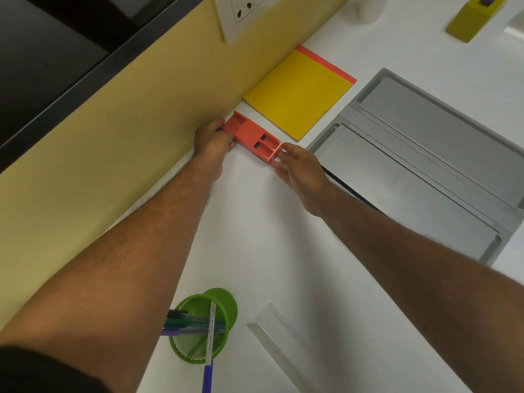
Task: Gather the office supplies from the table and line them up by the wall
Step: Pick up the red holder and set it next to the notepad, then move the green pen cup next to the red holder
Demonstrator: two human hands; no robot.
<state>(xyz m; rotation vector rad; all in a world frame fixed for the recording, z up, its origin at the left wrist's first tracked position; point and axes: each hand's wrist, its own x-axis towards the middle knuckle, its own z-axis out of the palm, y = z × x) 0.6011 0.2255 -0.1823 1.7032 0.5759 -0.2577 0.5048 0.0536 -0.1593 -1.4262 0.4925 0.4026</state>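
Two hands are working one item: the left hand (212, 140) is gripping the wall end of the red organizer tray (252, 137), fingers curled round it; the right hand (297, 165) is pinching the near corner, its grip narrow. Tray is lying on the white desk (269, 236), angled out from the yellow wall (127, 131), just beside the yellow notepad (297, 95). Risk, as a judgement: swinging it square could be nudging the notepad out of line, or jamming the left knuckles against the wall. Tray compartments are showing empty. Green mesh cup (204, 327), lying tipped near the wall, is holding several pens (209, 336) that could be sliding out.
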